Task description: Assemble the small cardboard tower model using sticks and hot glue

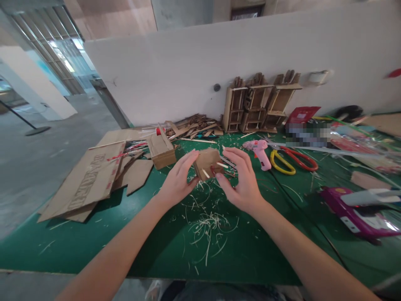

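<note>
Because the small cardboard piece (pixel 206 164) is held up off the green table (pixel 94 242) only by fingertips, the likeliest mishap, as I judge it, is a slip: the left hand (pixel 178 180) pinches its left edge with the thumb below and the fingers curled over the top, and a slackening there could let the piece twist or fall among the pale shavings (pixel 206 225) scattered just under it. The thin white sticks (pixel 222 165) poking from its face look fragile, so too hard a squeeze might bend one or knock it loose; whether they are fixed fast I cannot tell.

To the right, the right hand (pixel 242 184) closes on the opposite edge, its thumb and first fingers pressing the piece near those sticks. So the piece lies between the two hands, clamped from both sides, above the middle of the table and just beyond the wrists.

Farther left sit flat cardboard sheets (pixel 84 184) and a small cardboard box (pixel 161 151). Farther right lie a pink glue gun (pixel 260 151) and yellow and red scissors (pixel 293 161), near enough that a careless elbow or sweep of the right arm could catch them. Cardboard racks (pixel 257 106) stand against the far wall.
</note>
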Action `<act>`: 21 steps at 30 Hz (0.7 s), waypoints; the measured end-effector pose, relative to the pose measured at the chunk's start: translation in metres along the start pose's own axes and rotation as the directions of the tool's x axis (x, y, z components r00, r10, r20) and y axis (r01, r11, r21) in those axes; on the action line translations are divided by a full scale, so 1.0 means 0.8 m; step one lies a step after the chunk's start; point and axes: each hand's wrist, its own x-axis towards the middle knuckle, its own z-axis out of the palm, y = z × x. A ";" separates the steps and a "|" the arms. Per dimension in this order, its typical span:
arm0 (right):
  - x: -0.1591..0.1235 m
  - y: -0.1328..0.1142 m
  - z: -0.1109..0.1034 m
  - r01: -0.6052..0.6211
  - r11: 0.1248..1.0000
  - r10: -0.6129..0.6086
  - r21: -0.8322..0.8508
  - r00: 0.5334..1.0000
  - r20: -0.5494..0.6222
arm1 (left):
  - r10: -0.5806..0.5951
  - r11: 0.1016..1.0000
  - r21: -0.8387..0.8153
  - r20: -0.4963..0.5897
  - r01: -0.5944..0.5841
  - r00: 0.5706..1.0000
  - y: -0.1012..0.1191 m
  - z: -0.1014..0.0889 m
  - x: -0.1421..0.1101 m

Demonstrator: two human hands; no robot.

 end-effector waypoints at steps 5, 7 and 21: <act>0.007 0.013 0.002 -0.081 0.997 0.078 0.019 0.991 0.107 | 0.045 0.998 -0.048 0.005 -0.045 0.999 -0.006 0.001 0.001; 0.007 0.017 0.003 -0.095 0.995 0.089 0.043 0.988 0.123 | 0.049 0.997 -0.058 0.011 -0.049 0.999 -0.009 0.001 0.002; 0.009 -0.008 -0.012 -0.005 0.996 -0.002 0.086 0.997 0.079 | 0.097 0.976 0.186 0.110 -0.117 0.989 -0.023 0.003 -0.003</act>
